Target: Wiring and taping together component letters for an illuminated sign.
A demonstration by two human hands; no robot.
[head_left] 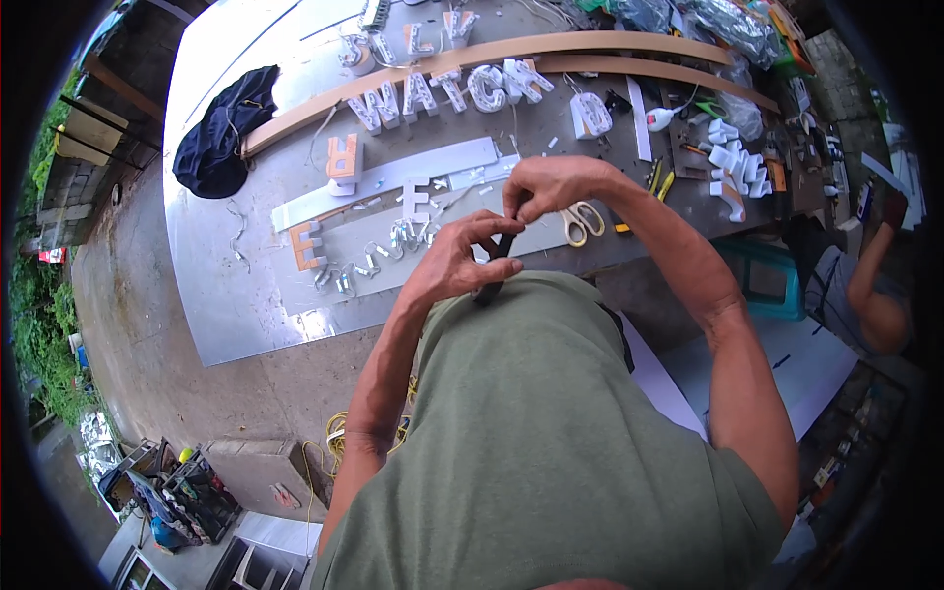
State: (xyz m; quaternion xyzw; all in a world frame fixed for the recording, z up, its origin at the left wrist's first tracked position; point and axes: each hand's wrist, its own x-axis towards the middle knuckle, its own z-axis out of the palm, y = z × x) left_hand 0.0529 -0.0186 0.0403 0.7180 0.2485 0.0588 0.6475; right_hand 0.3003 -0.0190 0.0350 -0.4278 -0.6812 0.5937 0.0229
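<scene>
Above the grey metal worktable's (pixel 246 295) near edge, close to the chest, the left hand (pixel 454 264) curls around a slim black tool (pixel 495 264), gripping it. The right hand (pixel 547 185), just above, pinches the tool's upper end; yellow-handled scissors (pixel 580 220) lie beside.

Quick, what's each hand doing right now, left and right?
Left hand: closed around a dark tool handle, held close to the body.
Right hand: fingers pinched shut at the tool's top end; what they pinch cannot be told.
</scene>
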